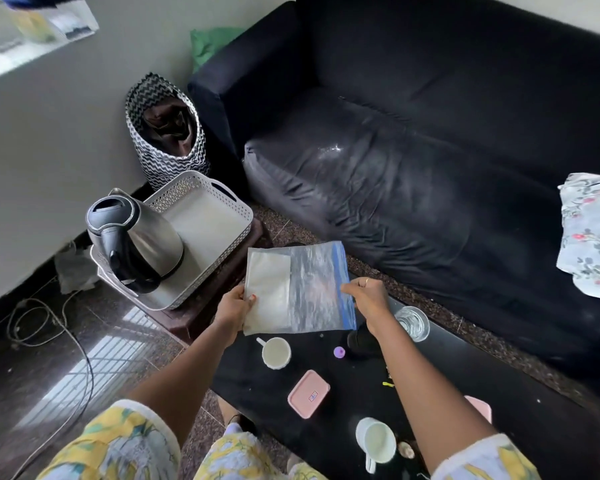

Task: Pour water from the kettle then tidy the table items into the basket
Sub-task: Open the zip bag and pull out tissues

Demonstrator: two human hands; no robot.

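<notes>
I hold a clear zip bag with a blue seal strip in the air above the black table's far left end. My left hand grips its left edge and my right hand pinches its blue right edge. A steel kettle with a black handle stands in the near left corner of the white perforated basket, which rests on a dark stool left of the table. On the table are a white cup, a pink lidded box, a second white cup, a glass of water and a small purple cap.
A black sofa runs along the table's far side, with a floral cloth on its right end. A zigzag-patterned bag stands behind the basket by the wall. Cables lie on the glossy floor at left. A dark object sits near my right wrist.
</notes>
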